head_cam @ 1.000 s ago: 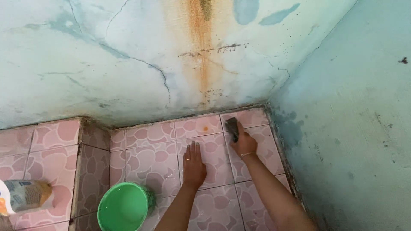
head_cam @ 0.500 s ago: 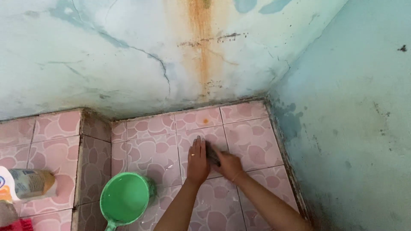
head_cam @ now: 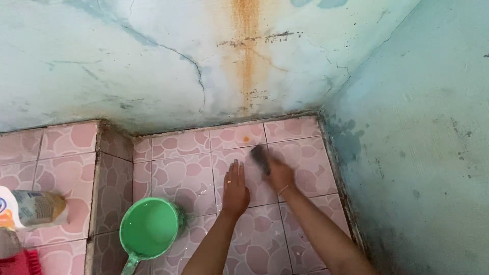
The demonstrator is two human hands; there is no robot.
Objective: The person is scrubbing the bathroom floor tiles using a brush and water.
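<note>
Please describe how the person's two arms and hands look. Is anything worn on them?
Both forearms are bare, with no sleeves in view. The left hand wears a thin ring on one finger. The right hand has a thin, light-coloured bracelet around its wrist. No gloves are worn.

1. I see a green plastic dipper (head_cam: 148,229) standing on the pink tiled floor (head_cam: 183,178), its handle pointing toward the bottom edge.
2. I see a plastic bottle (head_cam: 28,209) lying on its side on the raised tiled ledge (head_cam: 61,147) at the left.
3. A red item (head_cam: 18,262) shows in the bottom left corner.
4. I see a cracked pale wall (head_cam: 127,66) with a rusty stain (head_cam: 247,51) running down.
</note>
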